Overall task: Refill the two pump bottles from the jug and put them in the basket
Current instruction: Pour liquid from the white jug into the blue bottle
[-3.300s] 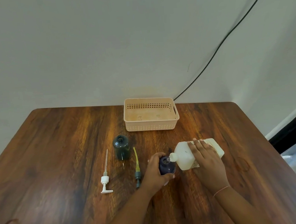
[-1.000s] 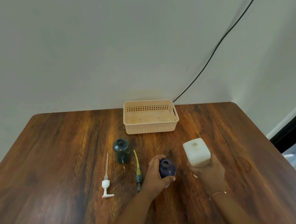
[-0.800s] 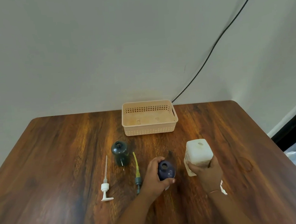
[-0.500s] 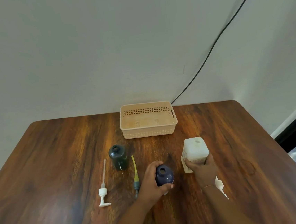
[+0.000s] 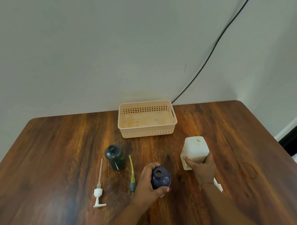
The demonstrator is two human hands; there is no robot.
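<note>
From the head view, your left hand [image 5: 147, 183] gripped the navy pump bottle [image 5: 161, 178], which stood upright on the worktop [image 5: 48, 158] near the front middle. Its fingers [image 5: 150, 166] curled round the far-left side of the bottle and the thumb wrapped the near side. The bottle's neck was uncapped and its round mouth faced up.

Your right hand [image 5: 202, 168] held the white jug [image 5: 196, 147] just to the right of that bottle, apart from it. The fingers were curled on the jug's left face and the thumb pressed on its right face, low on the body. A flat end of the jug with a small dimple faced the camera. I could not tell whether the jug touched the worktop. A small white piece [image 5: 218, 187] lay beside your right wrist, partly hidden by it, and I could not tell what it was.

The dark green pump bottle [image 5: 115, 158] stood upright to the left of the navy one, well clear of both hands, with its mouth uncapped. The white pump head [image 5: 98, 191] lay flat to its left, its tube pointing away from you. The pump with the yellow tube [image 5: 132, 175] lay between the two bottles, and your left hand hid its near end.

The beige basket [image 5: 147, 132] sat at the far edge of the worktop, with neither bottle in it. A black cable [image 5: 218, 40] ran down the wall [image 5: 83, 46] to behind the basket's right corner.
</note>
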